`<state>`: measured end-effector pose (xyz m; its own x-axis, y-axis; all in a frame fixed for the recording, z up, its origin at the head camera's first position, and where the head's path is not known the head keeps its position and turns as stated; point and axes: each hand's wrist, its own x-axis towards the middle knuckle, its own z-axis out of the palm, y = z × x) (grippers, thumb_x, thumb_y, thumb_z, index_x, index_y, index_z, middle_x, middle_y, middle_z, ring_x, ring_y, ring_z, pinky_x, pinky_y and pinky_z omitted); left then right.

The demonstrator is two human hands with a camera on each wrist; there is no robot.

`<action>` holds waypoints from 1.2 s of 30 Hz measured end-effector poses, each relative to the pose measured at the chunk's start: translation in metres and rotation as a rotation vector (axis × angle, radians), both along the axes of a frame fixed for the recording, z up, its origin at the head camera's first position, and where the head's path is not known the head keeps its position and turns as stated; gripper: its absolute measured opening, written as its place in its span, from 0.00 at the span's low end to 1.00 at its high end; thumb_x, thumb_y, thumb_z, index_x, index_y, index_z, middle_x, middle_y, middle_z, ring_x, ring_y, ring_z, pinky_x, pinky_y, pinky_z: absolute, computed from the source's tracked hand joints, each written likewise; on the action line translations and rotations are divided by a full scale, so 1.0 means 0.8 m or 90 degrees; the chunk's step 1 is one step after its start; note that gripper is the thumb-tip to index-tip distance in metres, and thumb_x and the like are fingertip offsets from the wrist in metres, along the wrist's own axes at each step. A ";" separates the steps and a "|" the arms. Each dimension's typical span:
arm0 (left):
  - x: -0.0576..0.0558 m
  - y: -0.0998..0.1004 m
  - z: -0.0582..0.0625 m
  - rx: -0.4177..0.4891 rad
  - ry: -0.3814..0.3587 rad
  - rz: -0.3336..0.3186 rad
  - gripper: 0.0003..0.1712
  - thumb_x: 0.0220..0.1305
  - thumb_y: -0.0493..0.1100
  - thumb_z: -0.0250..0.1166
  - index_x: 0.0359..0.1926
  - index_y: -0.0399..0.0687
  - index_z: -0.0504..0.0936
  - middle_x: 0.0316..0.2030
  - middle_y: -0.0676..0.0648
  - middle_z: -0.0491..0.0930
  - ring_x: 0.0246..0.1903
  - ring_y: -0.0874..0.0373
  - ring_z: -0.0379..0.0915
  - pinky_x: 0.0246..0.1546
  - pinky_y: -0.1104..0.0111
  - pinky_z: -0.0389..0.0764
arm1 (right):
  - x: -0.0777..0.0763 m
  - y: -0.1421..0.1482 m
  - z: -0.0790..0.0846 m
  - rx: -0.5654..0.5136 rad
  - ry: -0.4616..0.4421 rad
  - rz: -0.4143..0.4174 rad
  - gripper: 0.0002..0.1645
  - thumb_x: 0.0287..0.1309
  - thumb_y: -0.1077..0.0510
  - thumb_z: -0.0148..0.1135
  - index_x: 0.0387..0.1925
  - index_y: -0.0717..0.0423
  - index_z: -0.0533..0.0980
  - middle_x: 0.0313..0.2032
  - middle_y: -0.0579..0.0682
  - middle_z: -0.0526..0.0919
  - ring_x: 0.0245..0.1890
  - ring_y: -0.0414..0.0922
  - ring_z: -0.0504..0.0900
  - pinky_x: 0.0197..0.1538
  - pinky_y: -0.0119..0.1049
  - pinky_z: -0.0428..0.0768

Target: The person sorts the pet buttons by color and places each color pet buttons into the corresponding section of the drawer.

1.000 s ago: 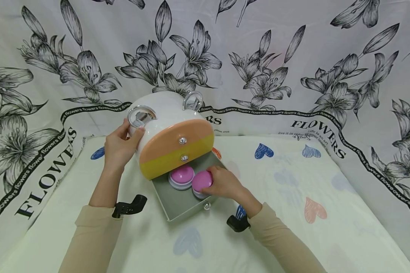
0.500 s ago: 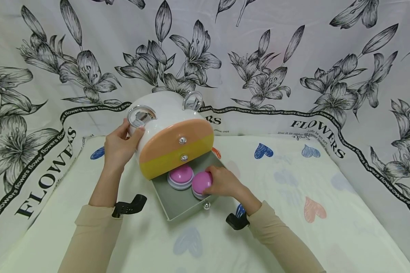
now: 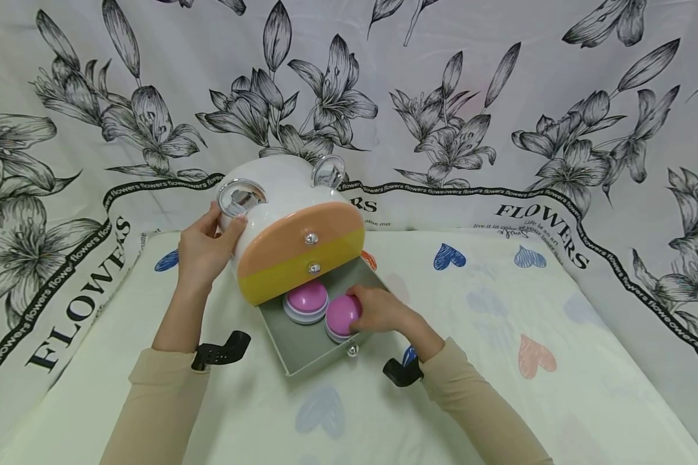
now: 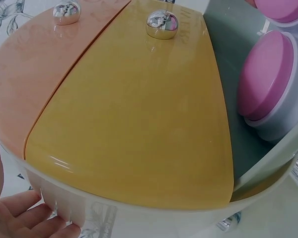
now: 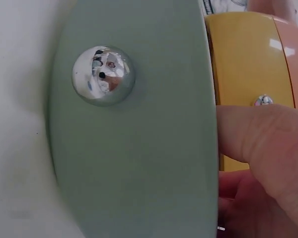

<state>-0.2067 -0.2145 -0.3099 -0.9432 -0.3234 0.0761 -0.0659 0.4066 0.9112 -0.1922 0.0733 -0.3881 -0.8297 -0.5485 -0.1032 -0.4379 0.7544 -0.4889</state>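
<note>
A white rounded cabinet (image 3: 279,174) has an orange drawer front (image 3: 296,232) and a yellow one (image 3: 291,278), each with a chrome knob. Its grey-green bottom drawer (image 3: 293,352) is pulled out. Inside sit two round pink-topped pieces with white bases, the left one (image 3: 306,297) beside the right one (image 3: 342,315). My right hand (image 3: 380,311) grips the right piece from its right side, fingers inside the drawer and partly hidden. My left hand (image 3: 203,248) rests on the cabinet's left side below a chrome ring (image 3: 240,197), its straight fingers (image 4: 35,218) touching the wall.
A second chrome ring (image 3: 328,172) stands on the cabinet's right top. The drawer's chrome knob (image 5: 103,75) sticks out in front. The cloth (image 3: 483,400) underneath carries printed hearts, and a flower-printed curtain (image 3: 465,155) hangs behind.
The two pink-topped pieces have shifted very slightly to the left in the drawer, the right hand moving along with its piece. The left hand and the cabinet have stayed put.
</note>
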 end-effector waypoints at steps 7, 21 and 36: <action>0.001 0.000 0.001 0.007 0.006 -0.009 0.44 0.57 0.64 0.58 0.69 0.55 0.53 0.69 0.58 0.51 0.67 0.58 0.51 0.62 0.63 0.64 | 0.004 0.002 -0.002 -0.023 0.033 -0.006 0.27 0.55 0.52 0.61 0.53 0.63 0.72 0.44 0.53 0.81 0.42 0.46 0.78 0.50 0.41 0.76; -0.002 0.000 -0.001 0.014 0.010 -0.007 0.42 0.58 0.63 0.58 0.69 0.55 0.54 0.69 0.58 0.51 0.67 0.58 0.51 0.62 0.62 0.64 | 0.032 0.012 0.003 -0.222 0.144 -0.108 0.20 0.55 0.55 0.63 0.49 0.57 0.76 0.46 0.51 0.80 0.47 0.47 0.78 0.48 0.42 0.80; -0.001 0.000 0.000 0.008 0.004 -0.005 0.44 0.57 0.64 0.58 0.69 0.55 0.54 0.69 0.58 0.51 0.67 0.58 0.51 0.62 0.62 0.64 | 0.075 0.039 -0.020 -0.343 0.284 -0.181 0.11 0.52 0.61 0.65 0.38 0.57 0.77 0.34 0.45 0.82 0.34 0.38 0.80 0.33 0.32 0.82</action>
<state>-0.2072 -0.2148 -0.3099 -0.9450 -0.3176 0.0786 -0.0568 0.3956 0.9167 -0.1320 0.1043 -0.4044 -0.8472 -0.1860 0.4976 -0.5045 0.5754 -0.6438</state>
